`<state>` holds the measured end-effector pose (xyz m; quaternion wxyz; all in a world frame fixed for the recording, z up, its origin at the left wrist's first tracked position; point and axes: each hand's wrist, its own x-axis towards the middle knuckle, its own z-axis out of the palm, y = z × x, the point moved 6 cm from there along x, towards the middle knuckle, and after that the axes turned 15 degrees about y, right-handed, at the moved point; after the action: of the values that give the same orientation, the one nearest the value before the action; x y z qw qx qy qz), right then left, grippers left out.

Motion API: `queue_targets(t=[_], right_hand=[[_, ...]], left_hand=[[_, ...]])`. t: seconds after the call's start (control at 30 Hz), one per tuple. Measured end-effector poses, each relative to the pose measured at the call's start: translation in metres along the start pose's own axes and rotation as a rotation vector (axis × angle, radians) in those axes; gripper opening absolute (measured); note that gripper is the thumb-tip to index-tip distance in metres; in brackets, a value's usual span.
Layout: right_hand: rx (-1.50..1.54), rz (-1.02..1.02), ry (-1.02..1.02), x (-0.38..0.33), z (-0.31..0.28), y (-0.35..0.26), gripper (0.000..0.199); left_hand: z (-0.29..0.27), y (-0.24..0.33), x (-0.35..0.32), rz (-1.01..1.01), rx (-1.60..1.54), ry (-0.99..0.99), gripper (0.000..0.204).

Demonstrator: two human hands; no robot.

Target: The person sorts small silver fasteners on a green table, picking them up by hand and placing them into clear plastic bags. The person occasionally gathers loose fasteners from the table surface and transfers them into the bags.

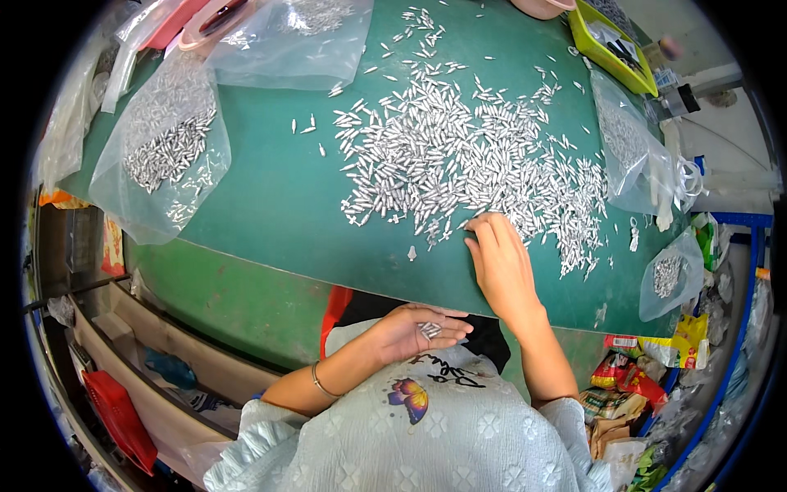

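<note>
A wide heap of small silvery bullet-shaped metal parts [443, 148] spreads over the green table [279, 164]. My left hand [418, 330] is palm up at the near table edge, its fingers curled a little around several of the small metal parts [429, 330]. At the heap's near edge, my right hand [502, 262] reaches down with its thumb and fingers drawn together. Its fingertips touch the edge of the heap, and what they pinch, if anything, is too small to make out. A few stray parts lie loose just left of the right hand.
Clear plastic bags of metal parts lie at the left [168, 156], back [287, 49] and right [630, 148], with a small one [672, 275] at the near right corner. A yellow-green basket [615, 49] stands back right. Below the table are a drawer [172, 361] and a blue rack [750, 303].
</note>
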<state>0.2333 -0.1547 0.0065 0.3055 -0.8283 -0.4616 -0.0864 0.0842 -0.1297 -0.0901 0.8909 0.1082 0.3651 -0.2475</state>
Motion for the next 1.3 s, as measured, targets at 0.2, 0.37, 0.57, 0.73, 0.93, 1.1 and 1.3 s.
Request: queue_targets(t=[0.2, 0.37, 0.57, 0.73, 0.93, 1.1, 1.3], right_hand=[[-0.02, 0.01, 0.043, 0.011, -0.002, -0.006, 0.023], [-0.068, 0.031, -0.078, 0.001, 0.001, -0.002, 0.025], [0.144, 0.082, -0.236, -0.035, -0.011, -0.027, 0.028], [0.47, 0.036, -0.432, -0.057, -0.02, -0.049, 0.024], [0.094, 0.084, 0.039, -0.014, -0.017, -0.015, 0.023], [0.253, 0.032, -0.285, -0.04, -0.013, -0.04, 0.015], [0.324, 0.032, -0.048, 0.001, -0.015, -0.023, 0.022]], left_hand=[[0.001, -0.001, 0.007, -0.021, -0.057, 0.011, 0.036], [0.0, 0.0, 0.004, -0.01, -0.057, 0.043, 0.036], [-0.002, -0.005, 0.016, -0.151, -0.274, -0.218, 0.051], [-0.001, -0.005, 0.02, -0.209, -0.56, -0.507, 0.051], [0.0, 0.0, 0.015, -0.037, -0.062, -0.132, 0.047], [-0.009, -0.006, 0.015, -0.099, -0.265, -0.179, 0.042], [-0.015, -0.005, 0.015, -0.05, -0.204, -0.056, 0.031]])
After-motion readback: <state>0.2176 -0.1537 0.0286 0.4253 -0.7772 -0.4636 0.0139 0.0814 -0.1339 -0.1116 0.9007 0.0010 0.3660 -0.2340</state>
